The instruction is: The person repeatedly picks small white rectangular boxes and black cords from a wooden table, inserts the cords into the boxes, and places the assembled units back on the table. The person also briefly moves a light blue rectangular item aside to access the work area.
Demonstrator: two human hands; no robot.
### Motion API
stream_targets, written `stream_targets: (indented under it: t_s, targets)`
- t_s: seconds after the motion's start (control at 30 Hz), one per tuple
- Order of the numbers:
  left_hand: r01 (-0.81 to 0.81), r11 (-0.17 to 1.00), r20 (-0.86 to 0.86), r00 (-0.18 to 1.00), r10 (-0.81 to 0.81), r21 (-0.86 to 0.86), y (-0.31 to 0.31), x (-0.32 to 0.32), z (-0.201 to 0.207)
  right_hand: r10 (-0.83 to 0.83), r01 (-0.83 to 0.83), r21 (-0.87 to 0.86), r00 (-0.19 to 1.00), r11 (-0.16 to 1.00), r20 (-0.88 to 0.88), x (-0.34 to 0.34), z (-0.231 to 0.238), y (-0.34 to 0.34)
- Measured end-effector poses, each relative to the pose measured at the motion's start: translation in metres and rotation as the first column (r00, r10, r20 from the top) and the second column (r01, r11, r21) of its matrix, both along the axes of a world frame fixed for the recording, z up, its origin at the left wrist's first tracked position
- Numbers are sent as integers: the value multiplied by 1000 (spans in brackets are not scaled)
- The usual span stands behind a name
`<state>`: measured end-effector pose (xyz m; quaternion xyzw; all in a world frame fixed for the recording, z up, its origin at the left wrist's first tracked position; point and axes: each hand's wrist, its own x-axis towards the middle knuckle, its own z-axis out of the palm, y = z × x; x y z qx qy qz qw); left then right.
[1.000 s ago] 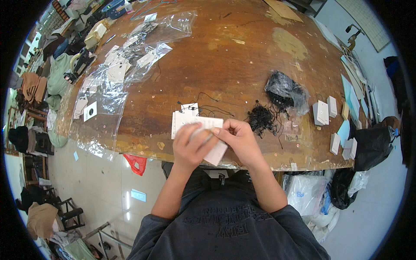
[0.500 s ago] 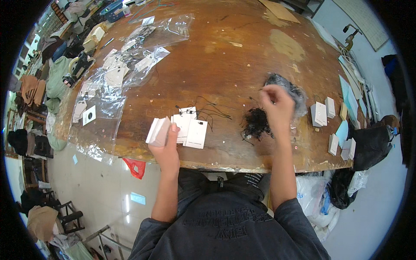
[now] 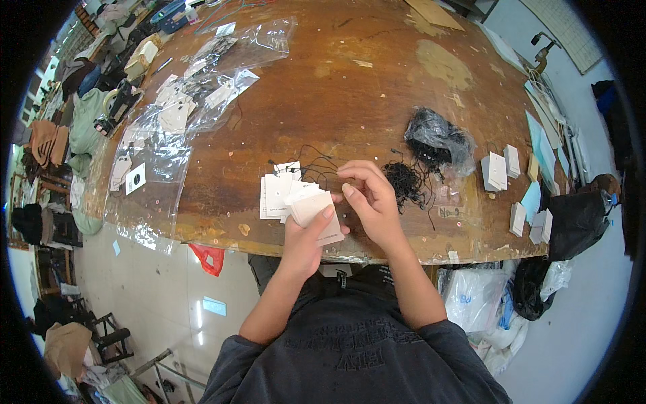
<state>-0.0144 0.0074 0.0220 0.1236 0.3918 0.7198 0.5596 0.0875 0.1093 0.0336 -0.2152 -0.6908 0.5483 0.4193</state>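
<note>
My left hand (image 3: 306, 246) is closed round a fanned stack of white card hang tags (image 3: 315, 210), thumb on top, above the table's near edge. Just right of the stack, my right hand (image 3: 371, 202) is curled in a loose pinch; what its fingers hold, if anything, is too small to make out. Behind the stack lie several loose white tags (image 3: 274, 192) with thin black tag strings (image 3: 316, 158) across them. To the right of my right hand sits a tangled heap of black strings (image 3: 402, 183), beside a clear plastic bag (image 3: 441, 135) holding more of them.
Clear plastic bags with tags (image 3: 176, 111) spread over the table's left side. Stacks of white tags (image 3: 494, 172) stand at the right. A tape dispenser (image 3: 121, 104) is at the left edge. A red bag (image 3: 208, 258) hangs from the front edge.
My left hand has moved right with the tag stack, now turned face up and fanned. My right hand has come left from the string heap to beside the stack.
</note>
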Motion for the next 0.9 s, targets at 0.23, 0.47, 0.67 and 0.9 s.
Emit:
stream_targets:
  t_s: [0.23,0.47,0.67,0.9]
  targets:
    - [129,984,-20,992,-127,121,-3,-25,12,370,-457,-647,887,610,-277,5,-10,-9]
    - [-179,958,35,984,176,222,0,-53,4,173,-128,-310,977,942,121,30,-9,7]
    - [-85,995,-84,992,89,55,-1,-40,-2,-106,-133,-331,783,934,-613,30,4,16]
    - [-242,970,-385,897,215,-22,0,-22,-12,-81,83,-315,997,946,17,-10,10,-29]
